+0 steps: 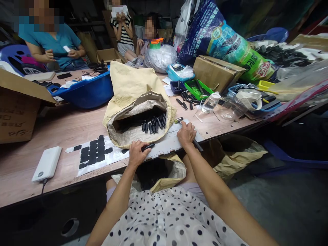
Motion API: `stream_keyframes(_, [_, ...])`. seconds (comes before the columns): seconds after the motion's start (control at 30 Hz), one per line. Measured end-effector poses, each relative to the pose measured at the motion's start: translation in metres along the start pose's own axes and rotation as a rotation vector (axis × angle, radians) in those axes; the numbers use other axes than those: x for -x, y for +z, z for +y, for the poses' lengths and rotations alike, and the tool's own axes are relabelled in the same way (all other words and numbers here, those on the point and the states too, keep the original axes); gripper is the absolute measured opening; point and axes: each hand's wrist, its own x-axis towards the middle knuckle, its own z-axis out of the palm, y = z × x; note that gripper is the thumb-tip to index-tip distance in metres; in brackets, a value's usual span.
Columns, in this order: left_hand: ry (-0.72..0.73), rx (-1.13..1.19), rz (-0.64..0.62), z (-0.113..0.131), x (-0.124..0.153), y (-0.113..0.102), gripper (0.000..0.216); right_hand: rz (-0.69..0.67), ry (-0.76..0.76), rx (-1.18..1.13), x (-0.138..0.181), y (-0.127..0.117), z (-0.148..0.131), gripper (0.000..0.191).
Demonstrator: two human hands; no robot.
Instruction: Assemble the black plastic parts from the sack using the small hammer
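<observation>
Honestly, I'd hold that slim black piece [148, 147] steady over the grey board [165, 141], just below mid-frame, clear of the tan sack's [135, 80] rim. Left hand [136, 153] is pinching it; right hand [186, 134], apart from it, curls over the board's right end, grip hidden. Can't make out the sack's dark depths either.

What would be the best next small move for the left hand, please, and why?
I'd probably bring the black piece held in the left hand closer to the right hand, since both hands are at the grey board with a gap between them.
</observation>
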Motion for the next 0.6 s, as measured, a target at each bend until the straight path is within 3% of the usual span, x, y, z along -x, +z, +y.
stream_keyframes(0.1, [0.126,0.041,0.066,0.009,0.018,-0.004,0.012,-0.005,-0.008,0.021,0.000,0.000,0.000,0.042])
stream_keyframes(0.23, [0.370,0.063,0.070,0.027,0.064,0.001,0.016,0.012,-0.014,0.035,0.000,0.002,0.001,0.041])
stream_keyframes(0.37, [0.386,-0.009,0.051,0.039,0.094,0.016,0.027,0.009,-0.026,0.037,0.001,0.004,0.001,0.041])
stream_keyframes(0.47, [0.360,-0.003,0.092,0.044,0.080,0.022,0.030,0.008,-0.031,0.038,0.002,0.004,0.002,0.041])
stream_keyframes(0.6, [0.143,-0.042,0.278,0.031,0.012,0.010,0.022,0.008,-0.041,0.032,0.003,0.004,0.002,0.042])
